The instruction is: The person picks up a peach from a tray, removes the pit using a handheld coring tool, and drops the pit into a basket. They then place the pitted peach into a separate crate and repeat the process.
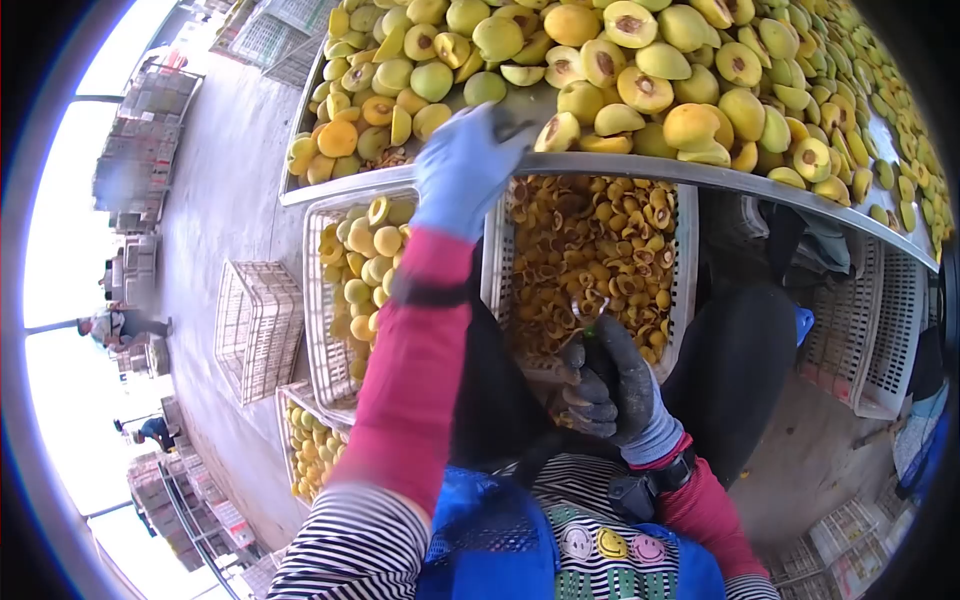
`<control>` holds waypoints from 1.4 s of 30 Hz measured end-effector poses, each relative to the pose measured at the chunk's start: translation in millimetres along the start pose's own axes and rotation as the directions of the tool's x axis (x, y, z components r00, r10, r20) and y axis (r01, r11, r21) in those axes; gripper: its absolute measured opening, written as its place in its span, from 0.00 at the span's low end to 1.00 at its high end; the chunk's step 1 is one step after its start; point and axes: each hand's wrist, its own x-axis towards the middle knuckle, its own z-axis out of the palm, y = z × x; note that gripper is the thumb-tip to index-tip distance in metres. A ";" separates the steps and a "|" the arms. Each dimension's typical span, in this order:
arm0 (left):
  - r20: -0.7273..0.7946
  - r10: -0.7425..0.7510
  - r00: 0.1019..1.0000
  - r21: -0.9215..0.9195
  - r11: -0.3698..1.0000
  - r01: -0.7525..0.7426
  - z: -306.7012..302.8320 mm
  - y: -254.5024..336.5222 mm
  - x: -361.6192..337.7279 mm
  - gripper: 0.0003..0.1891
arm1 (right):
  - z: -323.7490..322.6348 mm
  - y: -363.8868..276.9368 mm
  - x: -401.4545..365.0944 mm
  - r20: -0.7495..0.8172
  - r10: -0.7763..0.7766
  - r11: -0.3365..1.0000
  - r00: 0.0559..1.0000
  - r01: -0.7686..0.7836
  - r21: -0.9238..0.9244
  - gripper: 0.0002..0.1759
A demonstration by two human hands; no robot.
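Note:
My left hand (468, 168), in a light blue glove with dark finger coating, reaches to the near edge of a metal table (600, 168). Its fingers are slightly blurred and look apart, with nothing visible in them. Halved yellow-green peach-like fruits (645, 90) lie heaped around it, some showing brown stone cavities. Low in front of my body, my right hand (612, 388) is closed around a small hand tool (590, 325) with a green part and a curved metal tip. The tool's handle is mostly hidden by the gloved fingers.
Below the table edge, a white crate (686, 270) holds brown fruit scraps. Beside it, another crate (322, 300) holds yellow fruit pieces. An empty-looking crate (258, 325) stands on the floor at left. Stacked crates (850, 320) are at right. Two people are far off at left.

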 end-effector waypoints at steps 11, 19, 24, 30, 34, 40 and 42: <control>-0.272 -0.015 0.962 -0.254 0.965 -0.057 35.5 19.3 -0.5 0.21 | 14.1 -10.6 2.9 -0.467 -0.386 0.892 0.796 0.192 -0.409 0.24; 0.307 -0.189 0.933 -0.926 0.166 0.339 37.6 37.2 -144.8 0.13 | 38.7 -8.7 12.0 -0.170 -0.825 0.396 0.539 0.336 -0.855 0.13; 0.373 -0.088 0.924 -0.902 0.198 0.383 15.2 23.7 -162.9 0.27 | 29.9 -9.9 2.2 -0.192 -0.597 0.570 0.779 0.243 -0.785 0.20; 0.512 -0.234 0.827 -0.854 -0.033 0.519 4.0 38.5 -172.2 0.25 | 32.8 21.5 -8.4 0.119 -0.875 0.145 0.469 0.487 -0.861 0.06; 0.288 -0.237 0.928 -0.957 -0.047 0.285 25.3 48.5 -190.5 0.17 | 29.9 20.9 -19.5 0.487 -0.569 -0.695 0.663 -0.071 -0.715 0.13; 0.102 -0.285 0.953 -0.987 0.088 0.132 29.6 56.9 -196.6 0.12 | 20.7 33.4 -16.6 0.331 -0.759 -0.371 0.561 0.045 -0.928 0.09; 0.117 -0.308 0.944 -0.989 0.051 0.139 28.0 62.0 -197.2 0.11 | 15.0 34.3 -15.5 0.328 -0.755 -0.332 0.568 0.100 -0.938 0.10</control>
